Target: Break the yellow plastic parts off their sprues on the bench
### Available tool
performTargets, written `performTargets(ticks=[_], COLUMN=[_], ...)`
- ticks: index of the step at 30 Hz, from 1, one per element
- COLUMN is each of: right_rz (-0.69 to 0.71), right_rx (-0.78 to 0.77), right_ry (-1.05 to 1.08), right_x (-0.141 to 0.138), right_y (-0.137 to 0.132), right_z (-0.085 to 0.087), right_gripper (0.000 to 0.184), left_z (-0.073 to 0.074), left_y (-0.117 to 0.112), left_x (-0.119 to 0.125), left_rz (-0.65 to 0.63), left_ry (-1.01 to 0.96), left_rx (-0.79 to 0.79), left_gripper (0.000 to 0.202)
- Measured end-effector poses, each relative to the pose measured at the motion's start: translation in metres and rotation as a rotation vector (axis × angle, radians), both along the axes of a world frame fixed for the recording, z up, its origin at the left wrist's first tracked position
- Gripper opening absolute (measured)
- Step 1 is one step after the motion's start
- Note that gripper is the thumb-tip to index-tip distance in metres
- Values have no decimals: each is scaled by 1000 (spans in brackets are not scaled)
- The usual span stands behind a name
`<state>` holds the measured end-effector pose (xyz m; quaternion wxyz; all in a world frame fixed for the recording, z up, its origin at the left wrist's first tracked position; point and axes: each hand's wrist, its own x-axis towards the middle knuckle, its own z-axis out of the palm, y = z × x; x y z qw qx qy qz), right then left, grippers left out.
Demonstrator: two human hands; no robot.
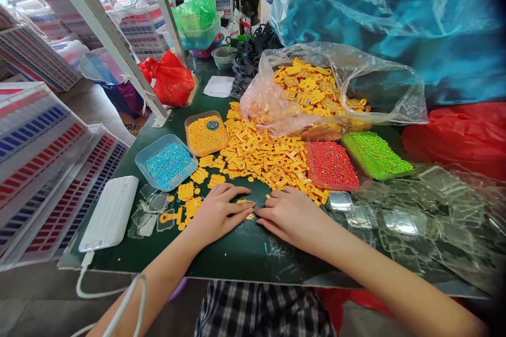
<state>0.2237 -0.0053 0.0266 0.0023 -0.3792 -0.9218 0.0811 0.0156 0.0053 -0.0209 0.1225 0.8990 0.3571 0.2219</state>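
small yellow plastic piece (243, 201): partly under my left hand (220, 211), right hand (293, 216) near; either grip's closure, i cannot tell.

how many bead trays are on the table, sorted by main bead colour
Mostly blue beads: 1 tray
Mostly yellow-orange beads: 1 tray
Mostly red beads: 1 tray
Mostly green beads: 1 tray
Total: 4 trays
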Motion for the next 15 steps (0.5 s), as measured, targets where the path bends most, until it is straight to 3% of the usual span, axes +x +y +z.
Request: performTargets(ticks=[5,9,15], right_rz=[99,137,112], right_rx=[141,238,264], right_ry=[71,120,155], right_x=[9,14,16], right_y=[7,6,1], right_z=[-13,-21,-29], right_gripper=[23,20,22], left_z=[1,6,30], left_y=[0,0,14], left_x=[1,2,-8], left_rz=[35,76,254], left_ry=[27,-64,-235], left_rx=[-20,-27,80], left_gripper=[23,22,19])
